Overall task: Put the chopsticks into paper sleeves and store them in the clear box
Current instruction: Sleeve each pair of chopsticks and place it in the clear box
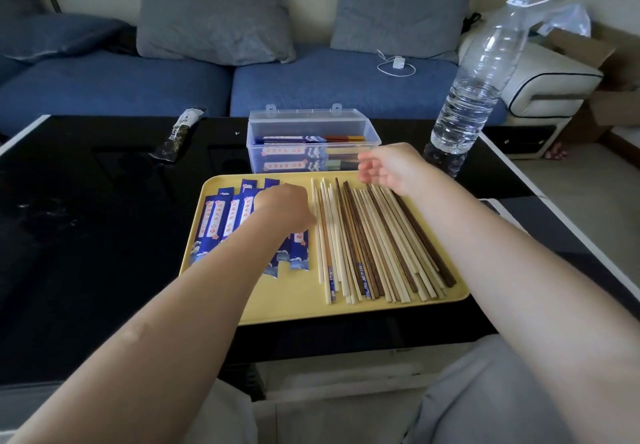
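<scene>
A yellow tray lies on the black table. Several blue paper sleeves lie side by side on its left half. Several loose chopsticks, pale and dark wood, lie on its right half. My left hand rests on the sleeves with the fingers bent down onto them; whether it grips one is hidden. My right hand hovers above the far ends of the chopsticks, fingers loose and holding nothing. Behind the tray stands the clear box, lid open, with several sleeved chopsticks inside.
A large water bottle stands at the table's back right, close to my right hand. A dark wrapped packet lies at the back left. A blue sofa with grey cushions runs behind the table.
</scene>
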The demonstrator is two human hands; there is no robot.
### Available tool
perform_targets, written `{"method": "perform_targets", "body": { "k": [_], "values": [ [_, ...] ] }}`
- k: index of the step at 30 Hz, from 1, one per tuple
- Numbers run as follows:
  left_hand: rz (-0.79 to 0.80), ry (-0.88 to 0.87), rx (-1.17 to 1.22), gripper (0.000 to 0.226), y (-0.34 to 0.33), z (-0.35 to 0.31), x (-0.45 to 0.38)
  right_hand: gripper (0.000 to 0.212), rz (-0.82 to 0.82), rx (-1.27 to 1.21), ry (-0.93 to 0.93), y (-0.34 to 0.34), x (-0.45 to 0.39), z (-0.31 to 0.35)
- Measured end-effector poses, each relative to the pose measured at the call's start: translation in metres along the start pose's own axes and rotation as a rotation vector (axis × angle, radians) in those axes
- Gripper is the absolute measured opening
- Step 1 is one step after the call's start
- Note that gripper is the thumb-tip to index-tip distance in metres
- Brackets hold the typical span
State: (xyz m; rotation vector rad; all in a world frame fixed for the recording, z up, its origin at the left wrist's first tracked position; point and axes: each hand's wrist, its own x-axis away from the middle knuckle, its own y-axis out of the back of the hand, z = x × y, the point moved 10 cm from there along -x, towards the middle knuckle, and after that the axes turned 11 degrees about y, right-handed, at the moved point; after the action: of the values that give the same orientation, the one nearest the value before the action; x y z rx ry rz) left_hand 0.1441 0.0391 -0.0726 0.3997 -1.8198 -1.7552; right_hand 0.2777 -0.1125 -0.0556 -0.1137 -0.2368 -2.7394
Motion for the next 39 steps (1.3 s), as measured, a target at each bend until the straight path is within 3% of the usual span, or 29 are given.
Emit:
{"method": "perform_targets", "body": {
  "k": [4,14,16,22,26,28,31,34,36,39],
  "values": [
    [-0.023,-0.044,-0.058,0.044,-0.005,-0.013,0.008,0.016,0.027,0.056,-0.044,-0.008,0.022,-0.022],
    [-0.05,-0.079,0.016,0.042,-0.001,-0.02,0.013,0.014,0.064,0.172,-0.02,-0.014,0.043,-0.035],
    [-0.029,-0.035,0.193,0.031,0.009,-0.012,0.006,0.014,0.101,0.168,-0.012,-0.015,0.045,-0.034],
    [0.125,0.033,1.062,0.015,0.019,0.0,0.01,0.025,0.272,0.107,-0.013,-0.024,0.055,-0.032],
    [0.132,0.119,1.347,0.022,0.014,0.006,0.01,0.031,0.49,0.086,-0.066,-0.037,0.068,-0.031],
    [0.132,0.122,1.402,0.024,0.015,0.005,0.008,0.026,0.487,0.075,-0.059,-0.033,0.069,-0.028],
    [0.06,0.076,1.243,0.035,0.019,0.001,0.012,0.02,0.323,0.025,-0.018,-0.016,0.061,-0.026],
    [-0.306,-0.039,0.712,0.04,0.048,-0.003,0.023,0.021,0.186,0.025,0.024,0.003,0.049,-0.024],
    [-0.532,-0.227,0.407,0.042,0.065,-0.025,0.038,0.017,0.227,-0.066,-0.018,0.003,0.049,-0.027],
    [-0.572,-0.46,0.196,0.041,0.06,-0.06,0.054,0.011,0.382,-0.219,-0.078,-0.008,0.057,-0.028]
  ]
}}
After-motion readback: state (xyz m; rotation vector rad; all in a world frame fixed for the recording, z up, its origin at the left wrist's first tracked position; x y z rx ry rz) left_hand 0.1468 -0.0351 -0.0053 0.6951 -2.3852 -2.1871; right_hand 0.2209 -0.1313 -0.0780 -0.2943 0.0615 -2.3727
